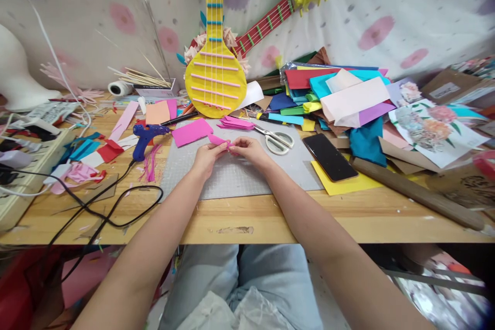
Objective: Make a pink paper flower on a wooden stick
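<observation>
both hands (228, 152) pinch a pink paper piece (219, 141); scissors (276, 140), glue gun (146, 136) flank them.

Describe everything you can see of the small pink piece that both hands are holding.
The pink piece is a small strip of bright magenta sheet, like craft foam or paper, matte and thin. It is bent or folded, with one end pointing up and left. The left hand and right hand pinch it between fingertips, which hide its right end. It is held just above the grey cutting mat, near a larger pink sheet of the same colour.
</observation>
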Demonstrator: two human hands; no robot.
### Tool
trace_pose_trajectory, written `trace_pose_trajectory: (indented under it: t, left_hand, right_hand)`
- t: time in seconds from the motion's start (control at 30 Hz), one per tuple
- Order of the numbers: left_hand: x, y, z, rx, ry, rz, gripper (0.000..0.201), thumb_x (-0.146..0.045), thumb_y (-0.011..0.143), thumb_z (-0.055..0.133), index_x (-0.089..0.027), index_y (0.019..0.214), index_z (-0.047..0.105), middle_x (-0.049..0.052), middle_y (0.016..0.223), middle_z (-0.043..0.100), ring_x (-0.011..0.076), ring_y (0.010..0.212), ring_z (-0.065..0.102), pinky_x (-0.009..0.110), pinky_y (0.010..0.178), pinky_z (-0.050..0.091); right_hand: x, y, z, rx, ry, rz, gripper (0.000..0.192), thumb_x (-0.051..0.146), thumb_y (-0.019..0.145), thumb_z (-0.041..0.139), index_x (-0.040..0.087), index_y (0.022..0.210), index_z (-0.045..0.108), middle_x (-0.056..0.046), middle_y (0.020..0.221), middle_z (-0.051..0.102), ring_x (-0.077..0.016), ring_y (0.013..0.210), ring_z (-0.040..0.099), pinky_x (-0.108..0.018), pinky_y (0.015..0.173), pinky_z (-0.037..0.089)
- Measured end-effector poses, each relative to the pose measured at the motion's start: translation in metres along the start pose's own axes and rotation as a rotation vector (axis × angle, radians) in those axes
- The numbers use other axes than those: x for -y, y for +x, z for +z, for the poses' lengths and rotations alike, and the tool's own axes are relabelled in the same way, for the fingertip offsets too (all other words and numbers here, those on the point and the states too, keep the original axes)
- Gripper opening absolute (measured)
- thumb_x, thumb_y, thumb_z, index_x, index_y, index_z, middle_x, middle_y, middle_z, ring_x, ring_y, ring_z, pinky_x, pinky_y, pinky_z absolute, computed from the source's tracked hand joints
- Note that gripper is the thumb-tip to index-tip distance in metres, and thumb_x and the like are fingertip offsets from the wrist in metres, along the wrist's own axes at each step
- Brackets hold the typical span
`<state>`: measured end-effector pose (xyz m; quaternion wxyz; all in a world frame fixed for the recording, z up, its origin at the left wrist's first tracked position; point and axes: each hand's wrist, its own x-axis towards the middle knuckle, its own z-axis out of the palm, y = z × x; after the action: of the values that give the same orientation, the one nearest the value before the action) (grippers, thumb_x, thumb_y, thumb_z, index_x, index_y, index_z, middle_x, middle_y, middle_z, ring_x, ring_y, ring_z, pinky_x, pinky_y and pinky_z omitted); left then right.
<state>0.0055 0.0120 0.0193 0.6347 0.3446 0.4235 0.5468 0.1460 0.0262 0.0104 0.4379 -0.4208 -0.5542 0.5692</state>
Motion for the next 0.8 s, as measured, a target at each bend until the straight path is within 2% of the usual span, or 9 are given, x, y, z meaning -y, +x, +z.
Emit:
trace_pose_trajectory:
  t: [0.17, 0.33, 0.53, 0.7, 0.8]
  left_hand:
    - [-0.0007, 0.0006, -0.0006, 0.016, 0.011, 0.018, 0.026, -0.022, 0.054, 0.075, -0.011, 0.077, 0.068, 0.008, 0.086, 0.069, 0.0177, 0.083, 0.064, 0.034, 0.085, 0.047]
    - [-0.0027, 0.002, -0.0023, -0.066, -0.013, 0.007, 0.02, -0.019, 0.057, 0.072, -0.011, 0.074, 0.065, 0.009, 0.08, 0.069, 0.0183, 0.081, 0.065, 0.035, 0.081, 0.049]
    - [-0.003, 0.002, -0.0032, -0.023, -0.006, 0.022, 0.02, -0.026, 0.064, 0.068, -0.01, 0.075, 0.065, 0.011, 0.085, 0.069, 0.0197, 0.084, 0.065, 0.036, 0.081, 0.049]
    - [-0.0044, 0.0038, -0.0052, -0.086, -0.041, 0.052, 0.018, -0.023, 0.066, 0.067, -0.01, 0.078, 0.064, 0.01, 0.083, 0.069, 0.0183, 0.084, 0.065, 0.034, 0.082, 0.049]
    - [-0.0054, 0.0047, -0.0065, -0.084, -0.047, 0.032, 0.014, -0.021, 0.067, 0.066, -0.01, 0.077, 0.064, 0.01, 0.081, 0.069, 0.0178, 0.082, 0.065, 0.034, 0.082, 0.049]
  right_hand:
    - [-0.0027, 0.0009, 0.0, 0.004, -0.038, -0.044, 0.028, 0.039, 0.057, 0.07, 0.017, 0.063, 0.054, 0.003, 0.055, 0.058, -0.0081, 0.053, 0.05, -0.023, 0.054, 0.04]
    - [-0.0038, 0.0007, -0.0011, 0.011, -0.036, -0.012, 0.026, 0.036, 0.057, 0.069, 0.017, 0.063, 0.053, 0.003, 0.055, 0.059, -0.0086, 0.053, 0.052, -0.023, 0.056, 0.04]
    - [-0.0027, -0.0005, -0.0031, 0.015, -0.041, -0.004, 0.025, 0.035, 0.057, 0.069, 0.017, 0.064, 0.052, 0.003, 0.056, 0.059, -0.0084, 0.052, 0.051, -0.022, 0.054, 0.039]
    - [-0.0037, -0.0009, -0.0043, 0.012, -0.052, 0.009, 0.025, 0.034, 0.057, 0.069, 0.017, 0.063, 0.052, 0.002, 0.055, 0.059, -0.0082, 0.052, 0.05, -0.022, 0.052, 0.038]
    - [-0.0041, -0.001, -0.0048, 0.007, -0.054, 0.023, 0.026, 0.034, 0.056, 0.07, 0.017, 0.064, 0.052, 0.003, 0.055, 0.059, -0.0084, 0.051, 0.051, -0.022, 0.052, 0.038]
